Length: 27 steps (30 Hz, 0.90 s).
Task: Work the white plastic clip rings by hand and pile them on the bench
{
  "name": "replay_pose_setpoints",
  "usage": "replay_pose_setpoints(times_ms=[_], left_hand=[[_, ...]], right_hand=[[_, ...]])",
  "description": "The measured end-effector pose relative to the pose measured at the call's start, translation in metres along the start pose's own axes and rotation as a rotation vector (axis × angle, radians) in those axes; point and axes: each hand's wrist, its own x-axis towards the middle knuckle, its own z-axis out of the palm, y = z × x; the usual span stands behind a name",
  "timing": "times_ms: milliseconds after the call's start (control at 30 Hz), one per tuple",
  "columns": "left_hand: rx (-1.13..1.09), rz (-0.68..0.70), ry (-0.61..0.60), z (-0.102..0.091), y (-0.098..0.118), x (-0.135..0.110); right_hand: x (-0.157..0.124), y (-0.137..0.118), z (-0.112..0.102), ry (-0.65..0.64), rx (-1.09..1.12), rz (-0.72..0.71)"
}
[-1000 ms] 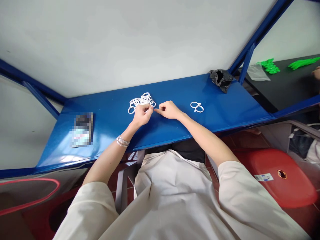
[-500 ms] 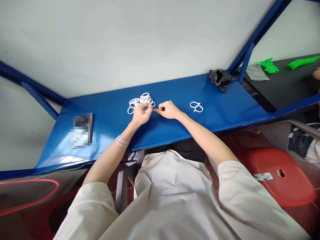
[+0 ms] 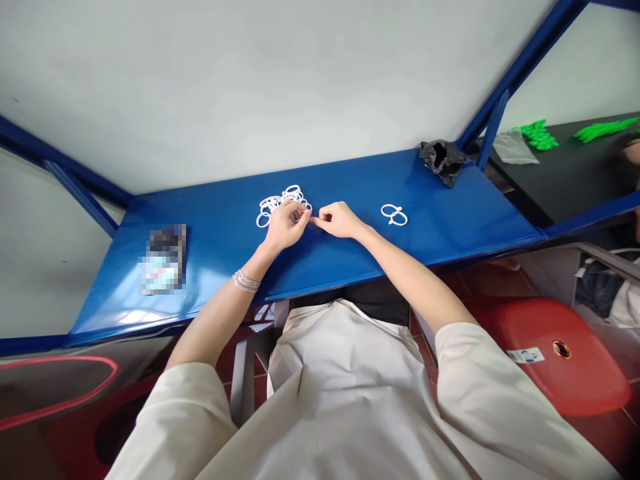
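A pile of white rings (image 3: 284, 198) lies on the blue table, just beyond my left hand (image 3: 286, 225). The fingers of that hand are curled round a white ring at the pile's near right edge, partly hidden by the fingers. My right hand (image 3: 340, 220) is closed beside it, its fingertips almost meeting my left thumb. Whatever sits between the right fingertips is too small to make out. Farther right, two white rings (image 3: 394, 215), each with a small knob, lie overlapping on the table.
A crumpled black plastic bag (image 3: 443, 160) stands at the table's (image 3: 225, 213) back right corner. A blurred-out flat object (image 3: 164, 260) lies on the left. Blue frame bars rise at both ends. A red stool (image 3: 555, 353) stands at the right; green pieces (image 3: 537, 135) lie on a black table beyond.
My left fingers have loosened a little from the thumb, showing more white between them. My right hand stays almost in place, and the view has shifted slightly.
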Motion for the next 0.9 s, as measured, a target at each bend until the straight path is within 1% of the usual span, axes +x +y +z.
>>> replay_pose_setpoints(times_ms=[100,167,267,333,367,433,533,567,633,700,800,900], left_hand=[[0.077,0.049,-0.010,-0.003,0.001,0.000],[0.125,0.054,-0.019,-0.004,0.000,0.001],[0.179,0.059,-0.038,-0.004,-0.004,0.001],[0.210,0.065,-0.054,-0.002,-0.007,0.000],[0.225,0.069,-0.061,-0.001,-0.009,0.000],[0.252,0.077,-0.070,0.002,-0.010,-0.001],[0.293,0.087,-0.081,0.005,-0.010,-0.003],[0.306,0.085,-0.088,0.006,-0.010,-0.004],[0.323,0.079,-0.103,0.007,-0.009,-0.004],[0.329,0.075,-0.117,0.006,-0.009,-0.004],[0.322,0.071,-0.130,0.003,-0.009,-0.003],[0.320,0.065,-0.143,0.001,-0.008,-0.003]], right_hand=[[0.001,0.001,-0.005,0.023,-0.017,-0.008],[0.000,0.002,-0.014,0.061,-0.064,-0.014],[-0.007,0.007,-0.038,0.132,-0.216,-0.012],[-0.021,0.014,-0.058,0.168,-0.372,0.013],[-0.031,0.020,-0.069,0.189,-0.440,0.049],[-0.055,0.032,-0.088,0.203,-0.543,0.165],[-0.092,0.048,-0.108,0.141,-0.636,0.373],[-0.102,0.052,-0.111,0.119,-0.646,0.408],[-0.117,0.058,-0.110,0.111,-0.649,0.395],[-0.125,0.063,-0.103,0.167,-0.643,0.333],[-0.129,0.072,-0.089,0.284,-0.606,0.229],[-0.129,0.081,-0.083,0.358,-0.579,0.176]])
